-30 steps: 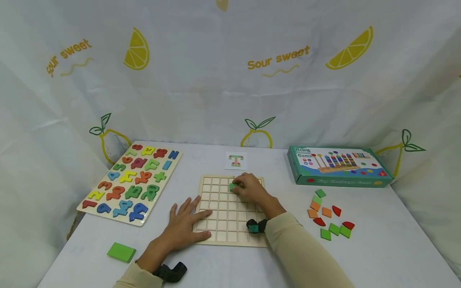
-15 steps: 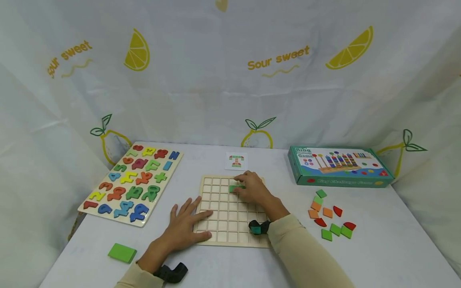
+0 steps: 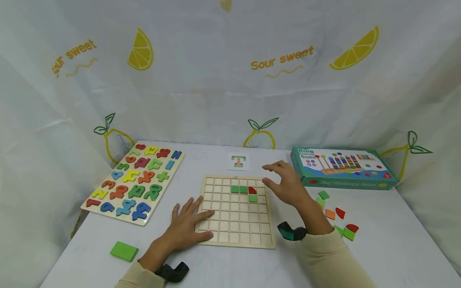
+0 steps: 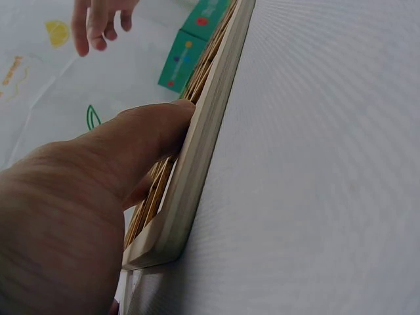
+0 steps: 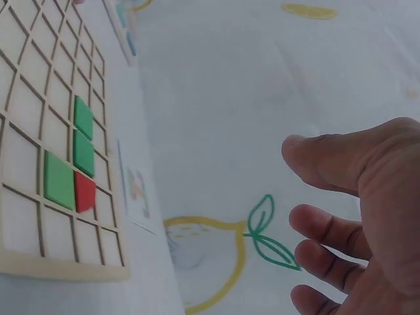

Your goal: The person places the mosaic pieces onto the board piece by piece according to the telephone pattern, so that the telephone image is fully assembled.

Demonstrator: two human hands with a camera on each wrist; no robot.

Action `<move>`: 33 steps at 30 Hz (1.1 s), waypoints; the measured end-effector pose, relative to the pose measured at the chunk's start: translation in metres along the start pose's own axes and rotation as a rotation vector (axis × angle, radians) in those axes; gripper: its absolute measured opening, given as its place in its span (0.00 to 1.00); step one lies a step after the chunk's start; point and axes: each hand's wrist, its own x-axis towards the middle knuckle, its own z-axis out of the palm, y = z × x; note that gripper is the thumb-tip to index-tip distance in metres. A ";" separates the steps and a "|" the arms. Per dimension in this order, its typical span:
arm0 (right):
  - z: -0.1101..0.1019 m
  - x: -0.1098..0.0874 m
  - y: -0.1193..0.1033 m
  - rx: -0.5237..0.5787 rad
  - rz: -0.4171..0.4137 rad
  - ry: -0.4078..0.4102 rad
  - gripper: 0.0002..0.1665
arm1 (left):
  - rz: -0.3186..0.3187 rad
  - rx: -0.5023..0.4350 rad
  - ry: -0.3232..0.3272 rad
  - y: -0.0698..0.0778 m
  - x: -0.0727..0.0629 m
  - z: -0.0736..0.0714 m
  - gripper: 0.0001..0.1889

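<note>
My left hand (image 3: 183,230) rests with spread fingers on the left edge of a wooden grid board (image 3: 234,226); its thumb (image 4: 151,128) lies on the rim in the left wrist view. Two dark green square tiles (image 3: 239,189) sit side by side in the board's second row. A red quarter-round tile (image 3: 252,190) is to their right, with a lighter green tile (image 3: 253,198) in the cell below it. My right hand (image 3: 287,186) hovers just right of the board, thumb and fingers apart; the right wrist view shows nothing between its fingers.
A card (image 3: 238,161) with a T-shaped pattern lies behind the board. Loose tiles (image 3: 330,214) lie at right, partly behind my right forearm. A green game box (image 3: 342,168), a number puzzle board (image 3: 133,182) and a green block (image 3: 124,251) surround the work.
My right hand has let go of the green tile and moved right, off the board, uncovering the red and light green tiles. The left hand has stayed in place.
</note>
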 end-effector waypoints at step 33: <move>-0.081 -0.081 0.118 -0.035 0.391 -0.086 0.25 | 0.000 0.024 -0.002 0.001 0.002 0.000 0.34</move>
